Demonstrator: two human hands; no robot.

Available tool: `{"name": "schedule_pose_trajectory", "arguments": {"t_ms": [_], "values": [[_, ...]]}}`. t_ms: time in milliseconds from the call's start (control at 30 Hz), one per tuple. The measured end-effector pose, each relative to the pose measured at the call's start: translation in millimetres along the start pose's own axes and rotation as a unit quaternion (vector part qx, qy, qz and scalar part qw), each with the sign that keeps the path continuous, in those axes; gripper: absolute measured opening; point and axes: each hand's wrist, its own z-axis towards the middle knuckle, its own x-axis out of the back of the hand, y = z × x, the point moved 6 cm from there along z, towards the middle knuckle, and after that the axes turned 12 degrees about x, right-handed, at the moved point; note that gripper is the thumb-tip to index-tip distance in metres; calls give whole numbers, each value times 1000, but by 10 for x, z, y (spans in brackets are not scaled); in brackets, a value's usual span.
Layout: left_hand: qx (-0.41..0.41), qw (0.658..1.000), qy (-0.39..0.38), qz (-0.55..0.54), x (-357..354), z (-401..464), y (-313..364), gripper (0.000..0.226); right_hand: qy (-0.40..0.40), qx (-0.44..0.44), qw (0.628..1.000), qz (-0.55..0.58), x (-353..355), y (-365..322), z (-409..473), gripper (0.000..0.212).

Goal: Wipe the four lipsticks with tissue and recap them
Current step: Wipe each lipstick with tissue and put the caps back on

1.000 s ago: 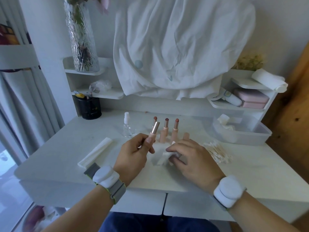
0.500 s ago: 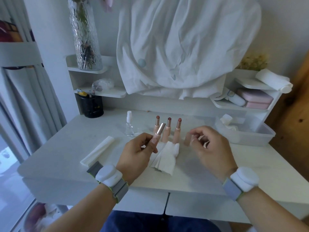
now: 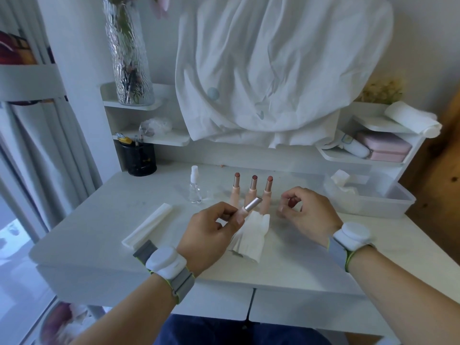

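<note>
Three uncapped lipsticks (image 3: 253, 186) stand upright mid-table (image 3: 99, 215). Left hand (image 3: 211, 235) pinches the fourth lipstick (image 3: 250, 207), tilted, above the crumpled tissue (image 3: 251, 235). Right hand (image 3: 306, 212) has fingers curled around a small pinkish item, probably a cap; can't tell for sure.

My right hand (image 3: 307, 212) has let go of the crumpled tissue (image 3: 251, 235), which now lies unfolded on the tabletop (image 3: 99, 220), and has risen to the right of the standing lipsticks (image 3: 253, 186) with its fingers curled around a small cap (image 3: 293, 202). My left hand (image 3: 211, 235) has tilted its lipstick (image 3: 249, 209) toward it.
</note>
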Motion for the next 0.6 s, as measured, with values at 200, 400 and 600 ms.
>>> {"name": "schedule_pose_trajectory", "arguments": {"t_ms": [200, 400, 600], "values": [[0, 1000, 2, 18, -3, 15, -22, 25, 51, 23, 998, 35, 122, -134, -33, 5], [14, 1000, -3, 15, -6, 12, -11, 25, 155, 32, 935, 318, 309, -427, -58, 6], [13, 1000, -3, 28, -8, 10, -17, 24, 112, 37, 920, 373, 161, -574, -90, 9]]}}
